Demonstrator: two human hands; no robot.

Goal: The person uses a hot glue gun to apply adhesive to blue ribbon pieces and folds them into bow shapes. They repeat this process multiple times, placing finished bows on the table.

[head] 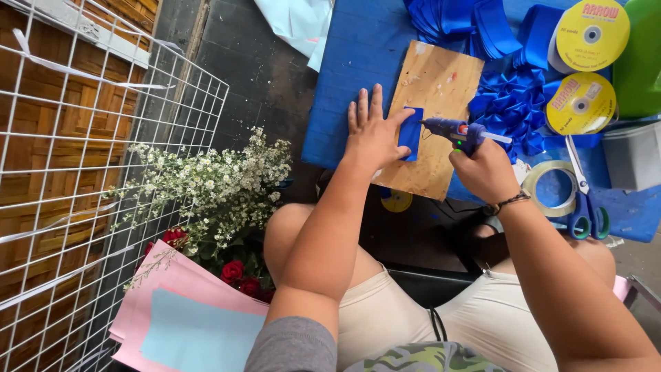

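Observation:
My left hand (pixel 370 132) lies flat with fingers spread on a wooden board (pixel 432 103), its thumb pressing a short strip of blue ribbon (pixel 411 133). A blue glue gun (pixel 456 131) is gripped in my right hand (pixel 484 169), and its nozzle points left at the ribbon's upper edge. The board rests on a blue table surface (pixel 358 62) in front of my knees.
Folded blue ribbon pieces (pixel 506 103) are piled right of the board, with two yellow ribbon spools (pixel 591 31), a tape roll (pixel 551 187), scissors (pixel 585 200) and a grey box (pixel 633 155). White flowers (pixel 220 186), red roses (pixel 237 274), pink and blue paper (pixel 179 317) and a white wire grid (pixel 89 172) are at left.

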